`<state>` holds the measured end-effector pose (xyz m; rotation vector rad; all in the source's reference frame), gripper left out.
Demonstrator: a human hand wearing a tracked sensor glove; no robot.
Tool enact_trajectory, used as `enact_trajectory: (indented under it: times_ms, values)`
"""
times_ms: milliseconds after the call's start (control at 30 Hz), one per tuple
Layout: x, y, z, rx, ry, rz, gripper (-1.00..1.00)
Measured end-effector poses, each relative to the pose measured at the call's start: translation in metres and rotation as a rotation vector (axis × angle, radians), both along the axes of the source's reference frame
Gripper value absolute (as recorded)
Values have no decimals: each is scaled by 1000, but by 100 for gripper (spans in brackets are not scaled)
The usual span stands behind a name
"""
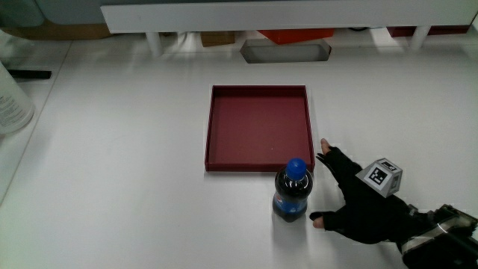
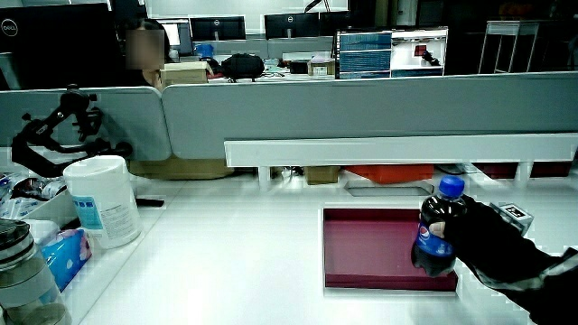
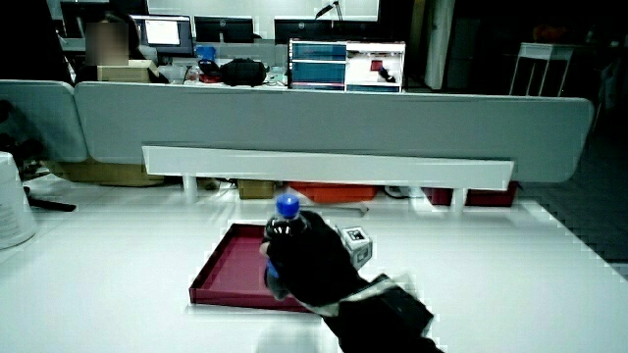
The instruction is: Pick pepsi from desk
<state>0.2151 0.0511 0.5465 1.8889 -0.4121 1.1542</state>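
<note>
A Pepsi bottle (image 1: 293,190) with dark cola and a blue cap stands upright on the white table, just nearer to the person than the edge of a dark red tray (image 1: 258,127). The black-gloved hand (image 1: 351,202) lies beside the bottle, with the patterned cube (image 1: 381,175) on its back. Its fingers are spread, and the thumb tip is close to the bottle's base. In both side views the hand (image 2: 492,239) (image 3: 314,265) reaches against the bottle (image 2: 435,236) (image 3: 286,221) and hides part of it. The tray (image 2: 370,239) (image 3: 231,270) holds nothing.
A white wipes canister (image 2: 101,200), a glass jar (image 2: 23,271) and a blue tissue pack (image 2: 63,253) stand together at the table's edge. A white rail (image 1: 284,15) and a grey partition (image 2: 361,108) run along the table farther from the person than the tray.
</note>
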Motion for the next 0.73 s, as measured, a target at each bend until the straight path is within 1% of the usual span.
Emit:
enact_trajectory:
  times_ms: [33,67,100,133,167,200,233,267,300,333,400,433,500,567,600,667,700,733]
  values:
    - [-2,1,2,-24,-35,26,0]
    - [-5,3,7,-73,-104,78,0]
    - [-6,3,10,-98,-139,103,0]
    - [-9,5,14,-146,-208,155,0]
    - [-11,6,17,-171,-242,181,0]
    - [-14,8,22,-219,-312,233,0]
    - [-16,8,22,-234,-318,237,0]
    - [-18,9,27,-232,-364,256,0]
    - [-18,10,31,-246,-382,285,0]
    - [-20,9,29,-248,-398,298,11]
    - [-20,9,32,-248,-398,329,33]
    - [-20,8,33,-239,-388,332,44]
    - [-22,8,31,-217,-374,359,67]
    - [-22,8,33,-217,-392,367,89]
    - [-22,8,34,-215,-386,367,100]
    - [-25,6,32,-221,-391,353,100]
    - [-24,6,32,-222,-378,356,100]
    - [-23,5,32,-238,-391,366,100]
